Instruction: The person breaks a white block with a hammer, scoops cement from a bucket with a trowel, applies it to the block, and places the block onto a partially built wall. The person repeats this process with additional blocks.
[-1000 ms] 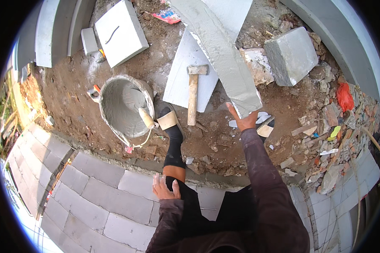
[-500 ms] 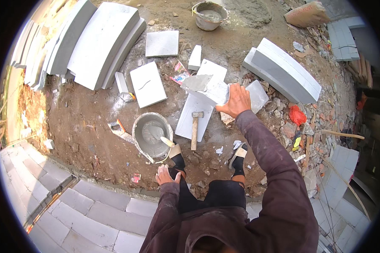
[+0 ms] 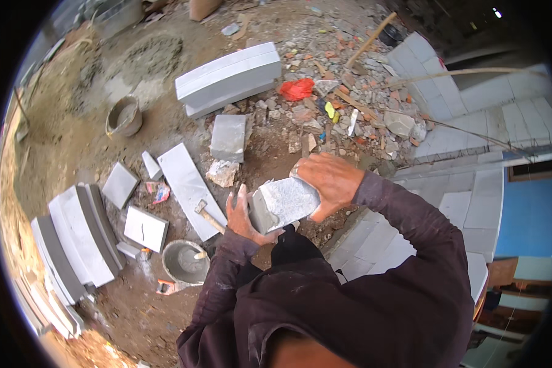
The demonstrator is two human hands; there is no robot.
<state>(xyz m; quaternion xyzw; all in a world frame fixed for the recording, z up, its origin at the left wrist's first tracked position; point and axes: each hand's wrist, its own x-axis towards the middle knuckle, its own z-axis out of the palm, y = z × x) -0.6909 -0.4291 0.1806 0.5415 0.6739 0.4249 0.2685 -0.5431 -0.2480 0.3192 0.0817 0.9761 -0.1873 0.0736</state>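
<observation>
Grip, left: left hand [image 3: 244, 216] cups the near left end of the grey block piece [image 3: 283, 203], fingers wrapped up around its end face and pressed against it.
Grip, right: right hand [image 3: 329, 183] lies over the top right end of the same piece, fingers curled down its far side and clamped on.
Block piece: light grey, rough and broken at the edges, tilted, held between both hands in front of the chest, clear of the ground.
Sleeves: both forearms in dark purple sleeves [image 3: 405, 233], coming in from the lower edge.
Directly below the hands: bare brown earth with scattered rubble.
Hammer [image 3: 206, 214]: wooden handle, lying on a long flat grey slab [image 3: 184, 184] just left of the left hand.
Mortar bucket [image 3: 184, 262]: round, grey, a tool with a pale handle standing in it, lower left of the hammer.
Stacked slabs [image 3: 80, 236]: several long grey pieces on edge, far left.
Square tiles [image 3: 145, 228]: two flat pale pieces between the stack and the long slab.
Loose block [image 3: 228, 137]: grey, lying beyond the hands.
Long block pair [image 3: 228, 78]: farther off, upper centre.
Second bucket [image 3: 124, 116]: upper left, near a mortar heap.
Red bag [image 3: 297, 89]: among rubble, upper centre.
Block wall [image 3: 466, 184]: white courses to the right.
</observation>
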